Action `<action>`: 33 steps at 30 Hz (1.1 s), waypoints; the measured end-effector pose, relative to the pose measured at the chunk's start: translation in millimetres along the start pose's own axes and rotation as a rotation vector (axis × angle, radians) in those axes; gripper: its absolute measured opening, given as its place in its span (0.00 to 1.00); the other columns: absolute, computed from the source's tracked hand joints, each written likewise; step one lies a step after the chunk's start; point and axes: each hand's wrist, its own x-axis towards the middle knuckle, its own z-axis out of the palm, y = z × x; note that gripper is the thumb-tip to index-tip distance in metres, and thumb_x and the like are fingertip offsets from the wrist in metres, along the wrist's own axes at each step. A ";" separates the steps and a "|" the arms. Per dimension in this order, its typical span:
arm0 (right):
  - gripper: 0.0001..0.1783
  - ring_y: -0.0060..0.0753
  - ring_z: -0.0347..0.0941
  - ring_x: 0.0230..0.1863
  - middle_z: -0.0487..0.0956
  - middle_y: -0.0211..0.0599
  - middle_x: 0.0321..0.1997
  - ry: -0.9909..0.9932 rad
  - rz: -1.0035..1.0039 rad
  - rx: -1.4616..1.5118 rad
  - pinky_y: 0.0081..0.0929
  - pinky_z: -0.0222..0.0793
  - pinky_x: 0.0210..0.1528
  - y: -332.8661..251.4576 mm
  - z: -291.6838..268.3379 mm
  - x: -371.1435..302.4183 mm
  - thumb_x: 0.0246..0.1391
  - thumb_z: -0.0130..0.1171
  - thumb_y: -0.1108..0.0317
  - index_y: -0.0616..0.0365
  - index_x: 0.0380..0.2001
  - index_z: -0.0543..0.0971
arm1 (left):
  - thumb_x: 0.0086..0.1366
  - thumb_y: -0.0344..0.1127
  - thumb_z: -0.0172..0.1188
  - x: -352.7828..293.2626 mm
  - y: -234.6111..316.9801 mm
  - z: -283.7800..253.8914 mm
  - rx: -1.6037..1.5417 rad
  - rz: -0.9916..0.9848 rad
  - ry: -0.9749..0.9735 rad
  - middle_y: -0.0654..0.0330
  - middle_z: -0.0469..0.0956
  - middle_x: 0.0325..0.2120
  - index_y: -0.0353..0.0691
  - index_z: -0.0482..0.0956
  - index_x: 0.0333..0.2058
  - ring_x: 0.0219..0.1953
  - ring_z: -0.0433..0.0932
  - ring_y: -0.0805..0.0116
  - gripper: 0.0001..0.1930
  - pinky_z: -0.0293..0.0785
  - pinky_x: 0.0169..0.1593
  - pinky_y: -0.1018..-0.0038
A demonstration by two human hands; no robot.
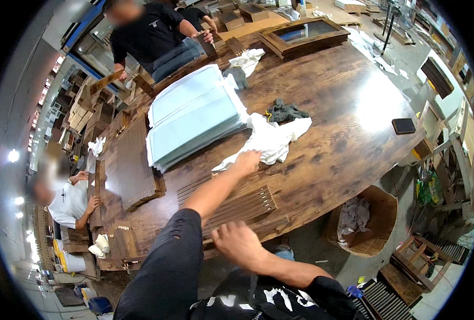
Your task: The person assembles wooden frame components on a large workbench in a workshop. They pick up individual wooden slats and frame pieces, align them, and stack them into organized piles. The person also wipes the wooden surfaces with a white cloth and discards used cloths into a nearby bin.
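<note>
My left hand (247, 162) reaches across the wooden table (333, 101), its fingers closed on the near edge of a crumpled white cloth (273, 141). Just beyond that cloth lie dark grey gloves (287, 112). Closer to my body, my right hand (238, 244) hovers by the table's front edge with bent, parted fingers and nothing visible in them. A row of dark brown wooden strips (247, 205) lies between my two hands, partly covered by my left forearm. Left of the cloth is a stack of pale blue panels (197, 120) with thin white sheeting between them.
More brown strips (135, 162) are stacked at the left. A framed panel (303, 37) sits at the far edge, a phone (403, 126) at the right. A cardboard bin (362, 221) stands on the floor. Two co-workers (146, 37) (69, 200) work across and left.
</note>
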 end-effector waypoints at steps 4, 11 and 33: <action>0.09 0.34 0.77 0.32 0.77 0.34 0.27 0.005 0.008 0.026 0.32 0.69 0.33 12.5 2.4 0.9 0.50 0.55 0.61 0.54 0.30 0.73 | 0.51 0.29 0.58 41.1 19.0 -15.8 0.102 0.163 -0.233 0.46 0.79 0.32 0.31 0.79 0.33 0.36 0.81 0.53 0.11 0.78 0.38 0.61; 0.07 0.39 0.79 0.34 0.80 0.39 0.29 0.042 -0.057 0.086 0.36 0.72 0.34 10.8 -2.0 10.2 0.53 0.53 0.66 0.57 0.32 0.75 | 0.66 0.34 0.52 -25.5 56.5 -217.5 -1.092 -0.157 0.062 0.63 0.74 0.31 0.41 0.74 0.37 0.32 0.73 0.70 0.05 0.74 0.40 0.69; 0.24 0.54 0.78 0.38 0.80 0.50 0.33 -0.644 -0.089 0.087 0.44 0.71 0.39 -57.9 -17.9 97.4 0.50 0.65 0.49 0.60 0.39 0.80 | 0.62 0.34 0.66 -647.3 205.9 -174.6 -0.933 -1.445 1.675 0.63 0.80 0.40 0.36 0.75 0.55 0.42 0.76 0.75 0.23 0.72 0.46 0.78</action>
